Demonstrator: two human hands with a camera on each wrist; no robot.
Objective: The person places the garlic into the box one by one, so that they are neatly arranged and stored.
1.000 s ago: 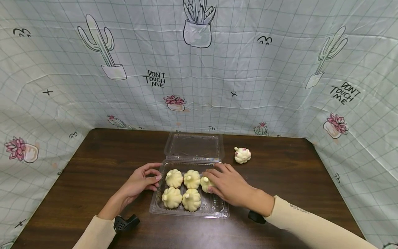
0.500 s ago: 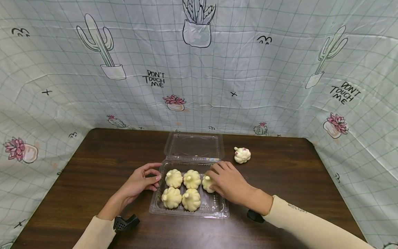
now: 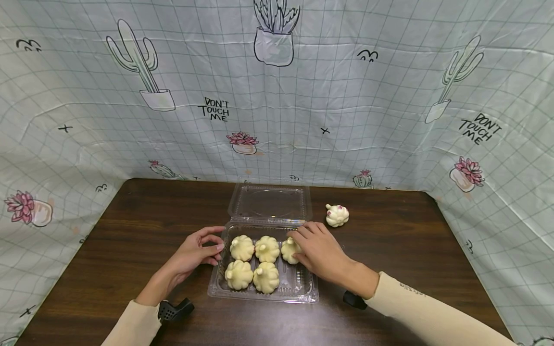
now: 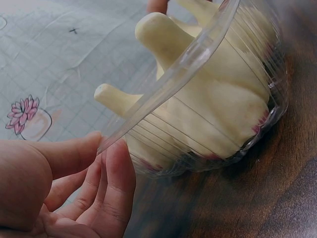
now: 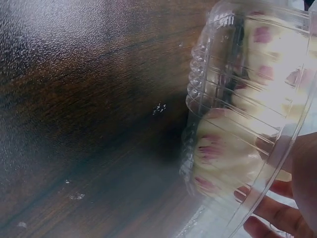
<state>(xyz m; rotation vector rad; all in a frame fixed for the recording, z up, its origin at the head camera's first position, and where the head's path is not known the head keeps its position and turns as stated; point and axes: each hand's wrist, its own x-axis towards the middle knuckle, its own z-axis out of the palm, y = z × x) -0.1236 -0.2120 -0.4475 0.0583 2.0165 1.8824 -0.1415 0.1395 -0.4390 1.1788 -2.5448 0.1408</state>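
Note:
A clear plastic clamshell container [image 3: 264,298] lies on the table with its lid folded back. Several pale garlic bulbs [image 3: 239,275] stand in it, stems up. At its left side my left hand [image 3: 195,251] pinches the rim between thumb and fingers, as the left wrist view shows. My right hand [image 3: 321,251] reaches over the right wall and holds one garlic bulb [image 3: 289,251] in the back right part. Through the clear wall, the right wrist view shows purple marks on the underside of that bulb [image 5: 218,153].
The container's clear lid [image 3: 270,202] lies flat toward the back. To the right of it, another garlic bulb [image 3: 337,215] with purple marks lies on the dark wooden table [image 3: 389,240]. A patterned cloth [image 3: 303,105] hangs behind and at the sides.
My right hand and the garlic bulb it holds have shifted slightly right and back within the container. The left hand stays at the rim.

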